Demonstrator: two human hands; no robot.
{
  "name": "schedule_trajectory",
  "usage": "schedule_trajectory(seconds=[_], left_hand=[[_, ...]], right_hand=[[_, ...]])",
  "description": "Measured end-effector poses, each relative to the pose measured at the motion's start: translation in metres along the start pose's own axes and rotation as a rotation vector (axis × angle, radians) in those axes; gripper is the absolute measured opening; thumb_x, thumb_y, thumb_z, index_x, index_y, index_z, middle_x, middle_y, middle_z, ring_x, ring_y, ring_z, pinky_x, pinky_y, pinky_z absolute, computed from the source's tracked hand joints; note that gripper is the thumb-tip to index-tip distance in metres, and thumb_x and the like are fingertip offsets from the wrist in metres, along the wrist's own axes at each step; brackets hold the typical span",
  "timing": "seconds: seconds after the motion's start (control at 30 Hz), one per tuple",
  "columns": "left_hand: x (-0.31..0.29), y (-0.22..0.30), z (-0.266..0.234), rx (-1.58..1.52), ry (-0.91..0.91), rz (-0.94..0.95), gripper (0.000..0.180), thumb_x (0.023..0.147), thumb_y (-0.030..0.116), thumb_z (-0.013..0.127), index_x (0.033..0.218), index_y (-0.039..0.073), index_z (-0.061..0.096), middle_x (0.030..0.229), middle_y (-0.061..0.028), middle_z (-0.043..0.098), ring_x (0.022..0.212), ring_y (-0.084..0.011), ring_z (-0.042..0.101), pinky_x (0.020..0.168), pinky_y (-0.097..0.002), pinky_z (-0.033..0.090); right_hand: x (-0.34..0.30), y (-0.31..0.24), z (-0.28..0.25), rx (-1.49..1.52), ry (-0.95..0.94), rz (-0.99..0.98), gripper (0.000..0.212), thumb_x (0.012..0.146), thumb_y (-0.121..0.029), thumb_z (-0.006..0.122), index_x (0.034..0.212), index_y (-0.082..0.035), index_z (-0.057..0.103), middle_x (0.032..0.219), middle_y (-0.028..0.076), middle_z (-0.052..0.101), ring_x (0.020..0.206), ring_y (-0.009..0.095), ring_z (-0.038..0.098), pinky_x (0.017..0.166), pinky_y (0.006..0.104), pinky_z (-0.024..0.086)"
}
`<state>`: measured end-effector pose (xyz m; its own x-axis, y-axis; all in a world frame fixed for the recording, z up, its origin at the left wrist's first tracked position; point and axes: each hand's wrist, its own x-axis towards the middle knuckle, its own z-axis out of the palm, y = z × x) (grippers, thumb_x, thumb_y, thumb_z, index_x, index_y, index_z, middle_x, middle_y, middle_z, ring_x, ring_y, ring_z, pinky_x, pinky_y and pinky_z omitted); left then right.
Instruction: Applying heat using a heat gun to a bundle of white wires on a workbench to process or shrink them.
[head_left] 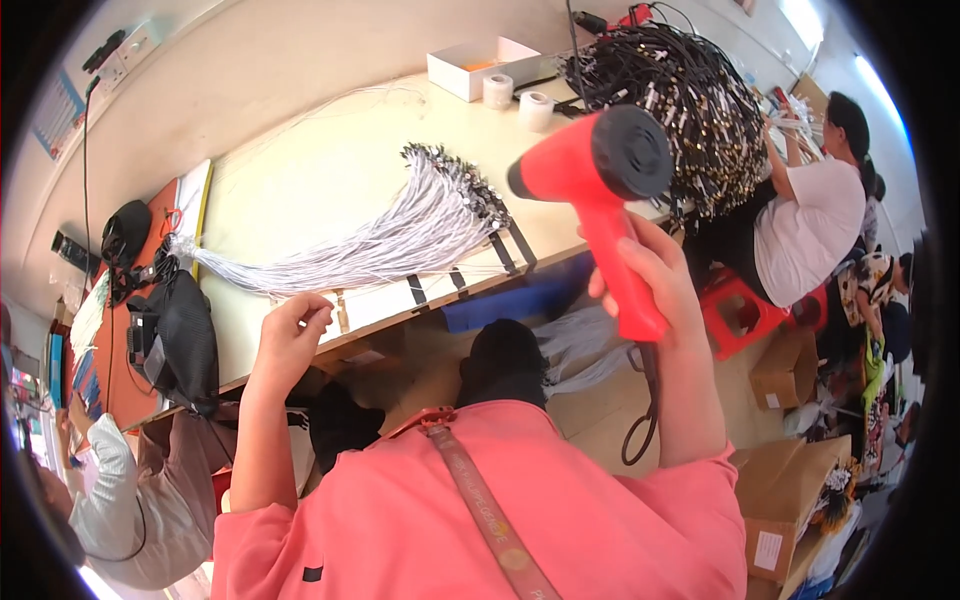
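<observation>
My right hand (662,278) is wrapped round the handle of a red hair dryer (572,165), raised over the front edge of the table. The dryer's black nozzle faces left and its round black back end faces right. Close to the table's front edge, my left hand (292,340) has its fingertips pinched together; whatever is between them is too small to make out. Just beyond it lies a long bundle of thin white cables (350,245), gathered at the left and fanning out to dark connector ends (470,190) at the right.
Black strips (416,290) cross the table's front edge. A large heap of black cables (680,110) sits at the far right, near tape rolls (536,111) and a white box (475,68). A black bag (185,340) hangs at the left. Co-workers (815,215) sit on both sides.
</observation>
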<state>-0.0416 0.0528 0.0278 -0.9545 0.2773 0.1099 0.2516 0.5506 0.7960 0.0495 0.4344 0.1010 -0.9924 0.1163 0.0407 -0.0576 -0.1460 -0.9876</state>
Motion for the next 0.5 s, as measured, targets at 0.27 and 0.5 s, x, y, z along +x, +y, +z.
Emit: schedule_trajectory(seconds=[0.27,0.5], left_hand=[[0.003,-0.017,-0.004,-0.025,0.091,0.022,0.009,0.085,0.003,0.058,0.092,-0.003,0.060,0.078,-0.0070,0.063,0.071,-0.0127,0.059,0.064,-0.0259,0.047],[0.025,-0.097,-0.040,-0.039,0.488,-0.148,0.023,0.083,0.007,0.061,0.105,-0.001,0.057,0.097,-0.0099,0.062,0.083,-0.0171,0.059,0.073,-0.0289,0.047]], right_hand=[[-0.003,0.017,0.006,-0.337,0.129,-0.365,0.043,0.078,-0.002,0.060,0.118,0.006,0.048,0.108,0.021,0.059,0.069,0.021,0.064,0.056,0.0262,0.052],[0.015,0.013,0.003,-1.288,0.303,-1.161,0.068,0.064,-0.004,0.074,0.126,0.002,0.044,0.114,0.021,0.055,0.093,0.035,0.061,0.076,0.0382,0.053]])
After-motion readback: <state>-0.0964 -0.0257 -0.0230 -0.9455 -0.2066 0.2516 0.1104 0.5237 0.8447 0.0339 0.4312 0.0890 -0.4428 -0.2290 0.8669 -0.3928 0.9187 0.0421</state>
